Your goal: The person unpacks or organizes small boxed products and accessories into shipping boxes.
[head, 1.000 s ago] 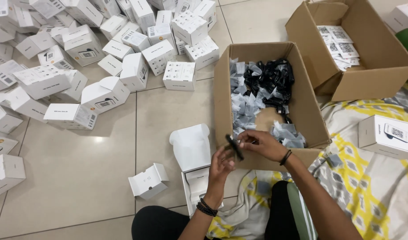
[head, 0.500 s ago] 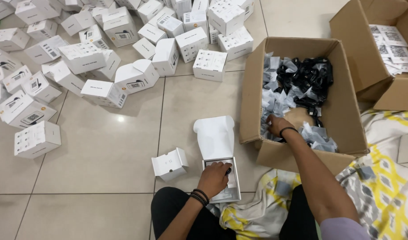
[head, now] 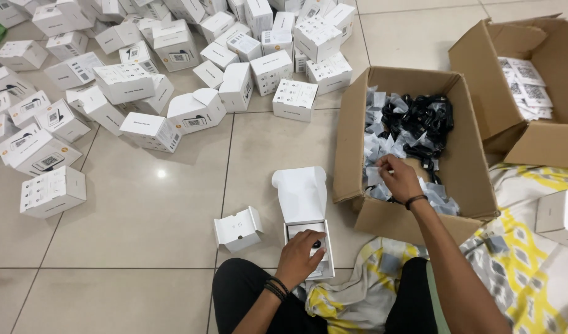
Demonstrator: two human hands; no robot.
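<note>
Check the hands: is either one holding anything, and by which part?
Left hand rests flat on the open white box, pressing its contents; no clear grip. Right hand is inside the cardboard box, fingertips on a small clear packet; whether it is gripped cannot be told.

You have two brown cardboard boxes [head: 463,142] at two o'clock, one open white box [head: 304,204] at six, one small white insert [head: 237,229] beside it, and dozens of closed white boxes [head: 148,68] at ten o'clock.

Beige tiled floor [head: 142,247] carries everything. White cartons [head: 173,62] heaped at 10–12 o'clock. Open white box [head: 305,229] and small insert [head: 237,229] near 6. Two cardboard boxes [head: 414,142] [head: 531,80] at 2–3. Patterned cloth [head: 531,260] at 4–5.
</note>
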